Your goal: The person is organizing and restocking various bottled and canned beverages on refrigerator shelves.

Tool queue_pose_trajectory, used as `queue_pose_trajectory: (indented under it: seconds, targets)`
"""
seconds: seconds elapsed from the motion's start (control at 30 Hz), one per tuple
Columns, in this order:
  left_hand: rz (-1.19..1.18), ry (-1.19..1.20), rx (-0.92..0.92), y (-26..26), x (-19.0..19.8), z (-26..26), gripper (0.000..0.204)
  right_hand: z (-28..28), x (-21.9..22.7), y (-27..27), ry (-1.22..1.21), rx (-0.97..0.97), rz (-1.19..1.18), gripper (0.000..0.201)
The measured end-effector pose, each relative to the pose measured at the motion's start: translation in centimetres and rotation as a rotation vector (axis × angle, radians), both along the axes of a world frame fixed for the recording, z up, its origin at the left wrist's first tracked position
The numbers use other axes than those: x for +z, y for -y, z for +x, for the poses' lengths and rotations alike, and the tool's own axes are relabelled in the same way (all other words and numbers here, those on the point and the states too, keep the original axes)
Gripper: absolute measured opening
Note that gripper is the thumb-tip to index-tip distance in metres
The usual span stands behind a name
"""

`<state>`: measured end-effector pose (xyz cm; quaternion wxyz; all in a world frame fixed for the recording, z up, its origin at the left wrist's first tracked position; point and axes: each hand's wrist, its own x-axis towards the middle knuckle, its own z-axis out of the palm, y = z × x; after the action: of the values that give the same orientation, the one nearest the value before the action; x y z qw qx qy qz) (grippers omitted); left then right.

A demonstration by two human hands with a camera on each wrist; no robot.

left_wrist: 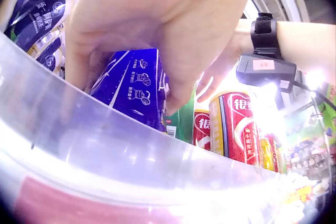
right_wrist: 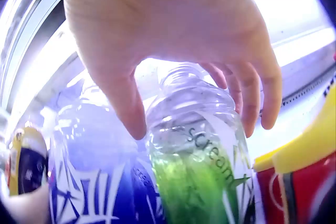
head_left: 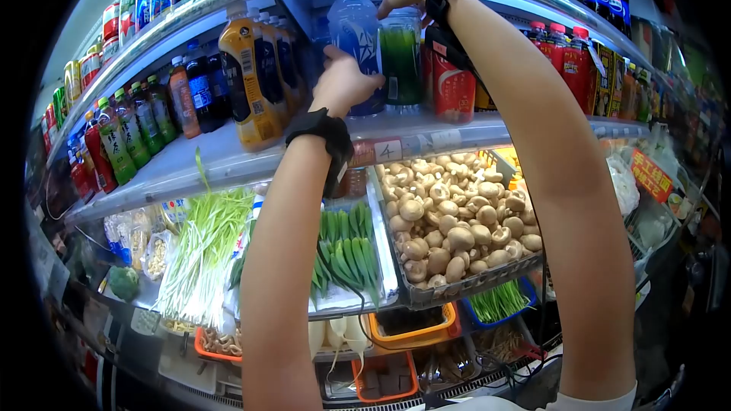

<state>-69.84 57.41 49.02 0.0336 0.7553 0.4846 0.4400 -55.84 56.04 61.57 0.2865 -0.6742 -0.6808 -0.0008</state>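
Observation:
On the upper shelf, my left hand grips a blue drink bottle low on its body, thumb on one side and fingers on the other. The bottle stands upright with a white cap. Close on its right is a green drink bottle with a clear upper part. My right hand arches over this bottle's top, thumb at its left shoulder and spread fingers along its right side. Red cans stand to the right of the green bottle.
Orange-labelled bottles stand left of my hands, and red-capped bottles farther right. The shelf's front edge runs below the hands. Under it are a crate of mushrooms, okra and long green stalks.

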Motion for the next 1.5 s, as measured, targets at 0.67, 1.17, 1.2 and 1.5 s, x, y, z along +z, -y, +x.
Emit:
queue_pose_trajectory:
  seconds: [0.67,1.17,1.2,1.5]
  targets:
    - [0.024,-0.059,-0.076,-1.1,0.1,-0.3,0.092,2.0,1.1,-0.2,-0.2,0.119,-0.199,0.082]
    - [0.099,-0.062,-0.13,0.4,0.5,-0.9,0.088,1.6,-2.3,4.6,0.0,0.139,0.254,0.072]
    - [0.06,-0.096,-0.174,0.6,0.7,-1.1,0.084,1.5,-2.6,5.0,-0.015,0.138,0.264,0.071]
    - [0.008,0.011,-0.389,2.4,0.9,-1.5,0.039,1.5,-2.1,5.4,-0.086,0.159,0.174,0.061]
